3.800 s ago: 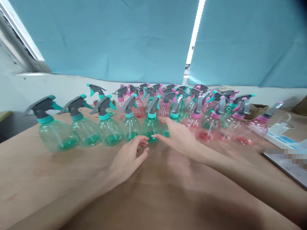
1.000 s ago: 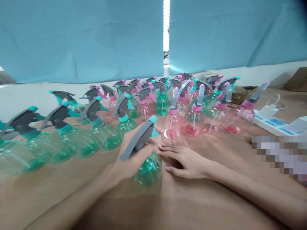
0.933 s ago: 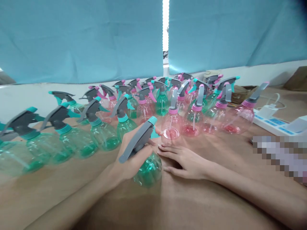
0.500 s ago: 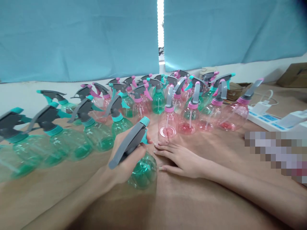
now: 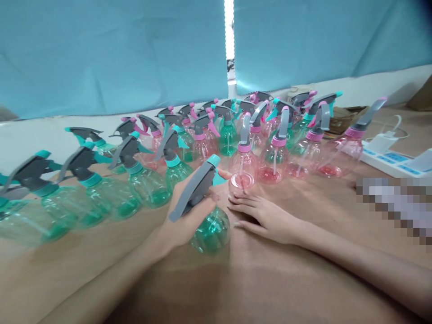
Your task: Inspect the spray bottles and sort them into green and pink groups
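My left hand [image 5: 192,211] is wrapped round the neck of a green spray bottle [image 5: 212,231], whose grey and turquoise spray head tilts up to the right above my fingers. One finger reaches forward past the trigger. Flat on the brown table surface [image 5: 270,283], my right hand [image 5: 270,216] lies with fingers stretched out, holding nothing. Its fingertips come close to a pink spray bottle [image 5: 242,168] standing just beyond; whether they touch cannot be made out. Left of my left hand runs a row of green spray bottles, one of them [image 5: 148,186] close by.
More pink bottles [image 5: 272,166] stand at the right, with mixed pink and green ones [image 5: 227,137] behind. A white power strip [image 5: 391,162] with plugs and a cable lies at the right. A blue curtain [image 5: 118,54] hangs behind. A pixelated patch covers something at the right.
The view has shifted slightly, so most things appear a little further right. My left hand still grips the green bottle, and a finger now extends forward. My right hand remains flat on the table.
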`<state>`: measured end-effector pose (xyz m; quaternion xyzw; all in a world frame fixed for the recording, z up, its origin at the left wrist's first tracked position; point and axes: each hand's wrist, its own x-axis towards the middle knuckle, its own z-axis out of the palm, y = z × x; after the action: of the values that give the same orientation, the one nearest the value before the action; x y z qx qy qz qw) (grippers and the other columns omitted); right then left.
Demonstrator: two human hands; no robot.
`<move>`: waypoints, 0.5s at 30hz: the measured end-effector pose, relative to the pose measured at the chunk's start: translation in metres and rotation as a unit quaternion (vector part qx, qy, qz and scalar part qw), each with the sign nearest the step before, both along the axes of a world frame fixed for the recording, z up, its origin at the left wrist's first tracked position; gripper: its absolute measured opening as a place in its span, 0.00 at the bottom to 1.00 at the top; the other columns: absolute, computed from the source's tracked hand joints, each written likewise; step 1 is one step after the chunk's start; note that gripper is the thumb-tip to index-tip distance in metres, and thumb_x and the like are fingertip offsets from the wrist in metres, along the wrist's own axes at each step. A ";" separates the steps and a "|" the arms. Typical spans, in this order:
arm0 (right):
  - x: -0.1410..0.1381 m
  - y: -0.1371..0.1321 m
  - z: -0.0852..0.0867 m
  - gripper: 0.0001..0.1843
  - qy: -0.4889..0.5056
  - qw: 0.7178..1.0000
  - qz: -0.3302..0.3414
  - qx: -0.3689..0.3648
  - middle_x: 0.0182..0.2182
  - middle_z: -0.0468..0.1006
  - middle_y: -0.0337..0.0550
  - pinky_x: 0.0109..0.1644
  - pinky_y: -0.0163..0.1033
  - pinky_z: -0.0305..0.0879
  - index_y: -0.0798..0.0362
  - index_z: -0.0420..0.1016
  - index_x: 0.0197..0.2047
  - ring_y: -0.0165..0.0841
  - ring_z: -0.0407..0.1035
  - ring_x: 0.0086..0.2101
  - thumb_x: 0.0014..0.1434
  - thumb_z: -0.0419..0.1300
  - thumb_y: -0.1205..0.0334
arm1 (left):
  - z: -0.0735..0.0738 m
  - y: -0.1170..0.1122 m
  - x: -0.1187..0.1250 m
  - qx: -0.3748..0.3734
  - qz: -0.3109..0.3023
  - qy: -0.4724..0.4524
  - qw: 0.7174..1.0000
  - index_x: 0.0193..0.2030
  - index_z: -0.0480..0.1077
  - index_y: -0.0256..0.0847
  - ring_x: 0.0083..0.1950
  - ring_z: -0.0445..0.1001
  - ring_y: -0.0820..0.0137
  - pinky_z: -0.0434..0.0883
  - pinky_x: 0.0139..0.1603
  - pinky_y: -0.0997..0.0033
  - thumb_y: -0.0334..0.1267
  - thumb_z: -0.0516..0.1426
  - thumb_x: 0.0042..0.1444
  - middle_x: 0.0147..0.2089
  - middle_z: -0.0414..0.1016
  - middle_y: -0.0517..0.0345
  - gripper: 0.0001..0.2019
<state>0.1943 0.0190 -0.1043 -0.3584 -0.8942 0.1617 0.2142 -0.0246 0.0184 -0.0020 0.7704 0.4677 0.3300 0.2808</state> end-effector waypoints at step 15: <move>0.013 -0.009 0.000 0.33 -0.023 0.999 -0.026 -0.011 0.65 0.61 0.49 0.67 0.57 0.51 0.53 0.63 0.65 0.45 0.54 0.64 0.64 0.53 0.41 | -0.001 0.004 0.000 0.009 -0.086 -0.074 0.994 0.52 0.69 0.52 0.25 0.64 0.72 0.63 0.26 0.72 0.34 0.52 0.56 0.30 0.68 0.65 0.17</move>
<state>0.2074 0.0103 -0.1041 -0.3879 -0.8873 0.1574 0.1936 -0.0244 0.0220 -0.0029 0.7834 0.3751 0.3649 0.3353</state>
